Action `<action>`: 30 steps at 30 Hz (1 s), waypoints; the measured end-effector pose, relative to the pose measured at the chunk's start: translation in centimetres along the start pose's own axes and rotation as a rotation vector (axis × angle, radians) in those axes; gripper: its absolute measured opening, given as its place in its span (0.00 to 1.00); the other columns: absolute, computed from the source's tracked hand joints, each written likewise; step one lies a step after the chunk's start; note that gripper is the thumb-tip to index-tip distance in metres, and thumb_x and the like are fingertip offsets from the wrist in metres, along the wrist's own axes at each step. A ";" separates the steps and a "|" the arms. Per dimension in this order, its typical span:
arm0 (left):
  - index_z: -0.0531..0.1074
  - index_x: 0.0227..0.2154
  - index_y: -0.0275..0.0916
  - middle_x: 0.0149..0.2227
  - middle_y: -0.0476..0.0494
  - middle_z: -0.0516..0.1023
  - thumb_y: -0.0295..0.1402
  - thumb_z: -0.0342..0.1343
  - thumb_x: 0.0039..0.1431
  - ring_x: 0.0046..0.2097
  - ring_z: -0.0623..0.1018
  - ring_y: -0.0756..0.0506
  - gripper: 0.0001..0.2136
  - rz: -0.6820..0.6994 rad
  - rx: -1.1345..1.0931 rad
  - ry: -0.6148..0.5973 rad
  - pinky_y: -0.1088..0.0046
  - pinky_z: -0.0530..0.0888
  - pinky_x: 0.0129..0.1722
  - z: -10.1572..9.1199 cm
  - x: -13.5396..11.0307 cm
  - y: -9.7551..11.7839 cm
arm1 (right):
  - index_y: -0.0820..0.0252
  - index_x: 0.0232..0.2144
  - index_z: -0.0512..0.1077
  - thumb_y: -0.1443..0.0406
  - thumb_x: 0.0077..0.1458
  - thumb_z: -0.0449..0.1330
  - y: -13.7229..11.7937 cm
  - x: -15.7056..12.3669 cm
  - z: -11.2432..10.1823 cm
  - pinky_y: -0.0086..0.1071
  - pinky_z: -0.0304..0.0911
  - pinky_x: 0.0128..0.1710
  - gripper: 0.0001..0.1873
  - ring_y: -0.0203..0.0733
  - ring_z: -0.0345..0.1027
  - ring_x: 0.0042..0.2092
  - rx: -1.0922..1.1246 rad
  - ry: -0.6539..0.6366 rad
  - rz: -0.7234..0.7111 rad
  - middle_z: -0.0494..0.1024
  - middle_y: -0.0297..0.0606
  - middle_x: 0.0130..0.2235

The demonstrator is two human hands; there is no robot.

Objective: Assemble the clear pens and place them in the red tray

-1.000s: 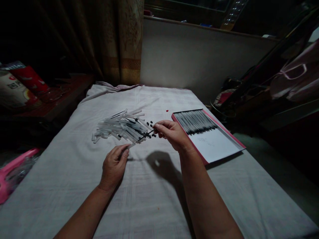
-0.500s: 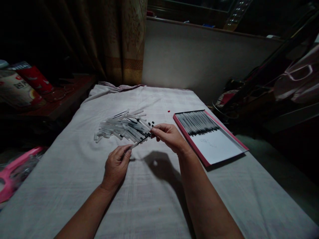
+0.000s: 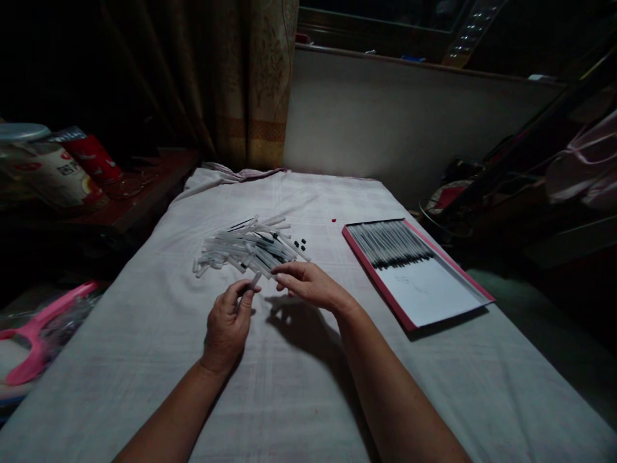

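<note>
My left hand [image 3: 227, 321] is closed around a translucent pen barrel [image 3: 256, 279], whose end sticks up between thumb and index finger. Just right of it, my right hand [image 3: 308, 284] hovers at the near edge of a loose pile of pen parts [image 3: 241, 244], fingers stretched forward and a little apart; nothing shows between them. White translucent tubes and dark, thin pieces make up the pile. Beside it lie several small black plugs [image 3: 303, 248]. To the right, a shallow red-edged box [image 3: 380, 289] holds a row of pens [image 3: 393, 243] with black ends lined up.
A pale cloth [image 3: 270, 392] covers the table. A small red piece [image 3: 333, 220] lies near the box. At left are a jar [image 3: 53, 173] and a red container [image 3: 94, 157] on a dark side table, with a pink handle [image 3: 53, 321] below. Behind hangs a curtain [image 3: 260, 83].
My right hand has moved left and nearer, away from the dark thin piece that stretched between both hands. The left hand keeps its hold; the pen barrel's end now points more upward.
</note>
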State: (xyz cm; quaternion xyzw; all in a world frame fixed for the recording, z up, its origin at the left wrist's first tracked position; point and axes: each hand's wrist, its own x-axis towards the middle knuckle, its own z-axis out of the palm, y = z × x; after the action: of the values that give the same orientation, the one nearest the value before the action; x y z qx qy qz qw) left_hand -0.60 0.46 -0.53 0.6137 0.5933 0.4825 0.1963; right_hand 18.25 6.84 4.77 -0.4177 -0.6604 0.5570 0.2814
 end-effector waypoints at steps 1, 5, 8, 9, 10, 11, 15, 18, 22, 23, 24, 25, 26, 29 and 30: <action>0.72 0.44 0.41 0.41 0.44 0.82 0.43 0.49 0.66 0.36 0.80 0.46 0.14 -0.019 -0.023 0.025 0.70 0.79 0.35 -0.2 0.0 0.0 | 0.63 0.44 0.78 0.60 0.60 0.58 0.2 0.0 -0.2 0.27 0.66 0.30 0.16 0.39 0.74 0.35 -0.037 0.021 0.007 0.81 0.40 0.35; 0.70 0.46 0.41 0.41 0.43 0.81 0.43 0.51 0.65 0.41 0.81 0.45 0.13 -0.024 -0.017 0.154 0.71 0.78 0.35 -0.9 0.4 -0.6 | 0.61 0.37 0.81 0.63 0.60 0.57 0.9 0.2 -0.2 0.29 0.65 0.34 0.13 0.41 0.74 0.36 -0.321 0.131 0.025 0.82 0.37 0.33; 0.71 0.45 0.41 0.42 0.43 0.81 0.42 0.52 0.64 0.45 0.81 0.44 0.13 -0.007 0.010 0.200 0.69 0.77 0.42 -1.2 0.9 -1.1 | 0.56 0.38 0.81 0.64 0.61 0.56 0.6 0.9 0.6 0.30 0.65 0.40 0.13 0.42 0.75 0.41 -0.531 0.187 0.031 0.83 0.35 0.37; 0.71 0.45 0.41 0.42 0.43 0.81 0.42 0.52 0.64 0.45 0.81 0.44 0.13 -0.002 0.014 0.202 0.69 0.77 0.43 -1.2 1.1 -1.3 | 0.54 0.39 0.81 0.64 0.61 0.56 0.3 1.4 0.9 0.30 0.65 0.41 0.13 0.42 0.76 0.42 -0.596 0.194 0.032 0.83 0.35 0.39; 0.71 0.44 0.40 0.42 0.43 0.81 0.42 0.52 0.64 0.45 0.81 0.44 0.13 0.000 0.017 0.201 0.68 0.77 0.43 -1.2 1.2 -1.4 | 0.53 0.41 0.81 0.63 0.61 0.55 -0.1 2.1 1.3 0.30 0.65 0.43 0.14 0.42 0.75 0.44 -0.663 0.199 0.030 0.83 0.35 0.41; 0.71 0.44 0.40 0.42 0.42 0.81 0.42 0.52 0.64 0.45 0.81 0.43 0.13 0.000 0.017 0.197 0.69 0.77 0.42 -1.2 1.2 -1.5 | 0.53 0.43 0.80 0.63 0.62 0.55 -0.4 2.9 1.6 0.30 0.65 0.44 0.14 0.42 0.75 0.46 -0.730 0.199 0.024 0.83 0.35 0.43; 0.72 0.44 0.41 0.42 0.42 0.81 0.42 0.52 0.63 0.44 0.81 0.43 0.13 -0.019 0.017 0.166 0.69 0.77 0.41 -1.0 1.4 -1.4 | 0.52 0.50 0.77 0.62 0.63 0.54 -1.9 6.7 2.8 0.32 0.66 0.47 0.17 0.46 0.73 0.51 -0.952 0.212 -0.030 0.80 0.39 0.51; 0.72 0.44 0.41 0.42 0.43 0.81 0.41 0.51 0.63 0.44 0.81 0.44 0.12 -0.027 0.012 0.144 0.69 0.77 0.42 -1.0 1.5 -1.2 | 0.53 0.52 0.75 0.64 0.63 0.53 -2.7 9.1 3.4 0.34 0.67 0.47 0.18 0.48 0.74 0.51 -1.069 0.180 -0.025 0.79 0.43 0.51; 0.73 0.43 0.41 0.42 0.42 0.81 0.40 0.51 0.64 0.44 0.80 0.44 0.11 0.005 0.023 0.133 0.68 0.77 0.45 -0.9 1.6 -1.1 | 0.62 0.50 0.76 0.70 0.61 0.53 -3.3 10.7 3.9 0.37 0.67 0.47 0.18 0.52 0.74 0.51 -1.168 0.140 0.002 0.79 0.50 0.50; 0.73 0.43 0.41 0.42 0.42 0.81 0.40 0.51 0.64 0.44 0.80 0.44 0.11 0.014 0.025 0.130 0.68 0.77 0.45 -0.9 1.6 -1.2 | 0.63 0.49 0.76 0.70 0.60 0.54 -3.4 11.0 4.0 0.38 0.67 0.47 0.18 0.53 0.74 0.51 -1.177 0.135 0.007 0.79 0.51 0.50; 0.73 0.43 0.41 0.41 0.43 0.81 0.39 0.51 0.64 0.44 0.80 0.44 0.11 0.022 0.026 0.127 0.68 0.77 0.44 -0.9 1.6 -1.2 | 0.63 0.48 0.77 0.71 0.59 0.54 -3.4 11.3 4.0 0.38 0.67 0.48 0.17 0.53 0.74 0.51 -1.184 0.130 0.016 0.79 0.52 0.50; 0.73 0.42 0.40 0.41 0.43 0.81 0.39 0.51 0.64 0.43 0.80 0.44 0.11 0.030 0.026 0.124 0.68 0.78 0.43 -0.8 1.6 -1.3 | 0.63 0.48 0.77 0.71 0.59 0.55 -3.4 11.5 4.1 0.38 0.67 0.48 0.17 0.53 0.74 0.51 -1.192 0.124 0.026 0.79 0.52 0.50; 0.73 0.42 0.40 0.41 0.43 0.81 0.39 0.51 0.64 0.43 0.80 0.44 0.11 0.037 0.027 0.123 0.68 0.78 0.42 -0.8 1.6 -1.3 | 0.63 0.47 0.77 0.71 0.58 0.55 -3.5 11.7 4.1 0.38 0.68 0.48 0.17 0.53 0.74 0.51 -1.199 0.118 0.040 0.80 0.52 0.50; 0.74 0.42 0.40 0.40 0.44 0.81 0.39 0.52 0.64 0.41 0.81 0.44 0.11 0.055 0.025 0.129 0.69 0.79 0.39 -0.7 1.6 -1.3 | 0.62 0.47 0.78 0.70 0.57 0.56 -3.3 12.1 4.0 0.37 0.68 0.48 0.17 0.52 0.75 0.51 -1.208 0.112 0.066 0.80 0.51 0.49; 0.74 0.42 0.40 0.40 0.44 0.81 0.39 0.52 0.64 0.40 0.81 0.44 0.11 0.060 0.026 0.131 0.69 0.79 0.38 -0.7 1.6 -1.3 | 0.61 0.47 0.78 0.69 0.57 0.56 -3.2 12.1 4.0 0.37 0.68 0.48 0.17 0.52 0.75 0.51 -1.208 0.110 0.070 0.80 0.50 0.49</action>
State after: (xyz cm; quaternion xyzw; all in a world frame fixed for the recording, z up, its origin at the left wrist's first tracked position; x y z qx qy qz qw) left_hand -2.20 1.96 -0.70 0.6007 0.5923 0.5199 0.1345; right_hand 8.21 15.19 5.91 -0.5530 -0.8302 0.0705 0.0099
